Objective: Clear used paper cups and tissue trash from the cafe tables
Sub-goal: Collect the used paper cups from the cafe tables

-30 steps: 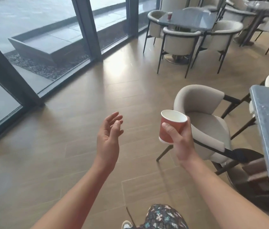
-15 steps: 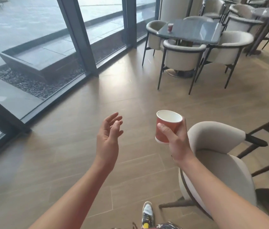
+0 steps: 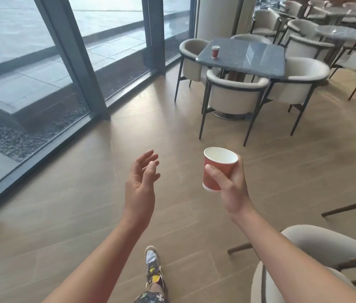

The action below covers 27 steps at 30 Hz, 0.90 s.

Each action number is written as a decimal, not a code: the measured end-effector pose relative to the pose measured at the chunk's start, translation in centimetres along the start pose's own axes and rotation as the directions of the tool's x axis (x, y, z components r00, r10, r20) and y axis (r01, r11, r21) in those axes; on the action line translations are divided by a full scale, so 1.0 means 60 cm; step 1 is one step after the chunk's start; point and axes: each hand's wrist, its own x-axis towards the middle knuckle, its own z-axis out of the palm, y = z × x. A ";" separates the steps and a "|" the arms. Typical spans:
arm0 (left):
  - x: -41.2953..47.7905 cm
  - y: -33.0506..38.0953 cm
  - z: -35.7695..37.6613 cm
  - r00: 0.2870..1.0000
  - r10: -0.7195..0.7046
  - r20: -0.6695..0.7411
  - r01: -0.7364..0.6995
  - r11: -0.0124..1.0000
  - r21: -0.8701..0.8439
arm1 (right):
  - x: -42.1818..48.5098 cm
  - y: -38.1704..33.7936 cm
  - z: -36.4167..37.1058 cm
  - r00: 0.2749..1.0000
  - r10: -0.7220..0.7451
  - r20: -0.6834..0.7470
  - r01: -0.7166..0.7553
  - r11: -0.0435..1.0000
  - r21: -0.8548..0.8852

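A right hand (image 3: 233, 189) grips an upright red paper cup (image 3: 214, 171) over the floor, thumb across its front and fingers curled behind. Left of the grip and apart from it, the left hand (image 3: 141, 186) is empty, fingers loosely spread. Well beyond the grip, a far cup (image 3: 215, 51) stands on a dark table (image 3: 249, 60) among chairs (image 3: 236, 97).
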 end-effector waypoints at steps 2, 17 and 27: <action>0.097 -0.015 -0.003 1.000 -0.001 0.025 0.001 1.000 0.004 | 0.084 0.009 0.040 1.000 -0.007 -0.025 0.007 1.000 -0.009; 0.665 -0.079 0.048 0.993 -0.042 0.111 0.039 0.999 0.036 | 0.606 0.043 0.227 0.991 -0.008 -0.135 0.007 1.000 -0.011; 1.048 -0.157 0.213 0.996 -0.048 0.074 0.042 0.996 0.083 | 1.048 0.069 0.243 0.996 -0.019 -0.086 0.022 0.999 0.034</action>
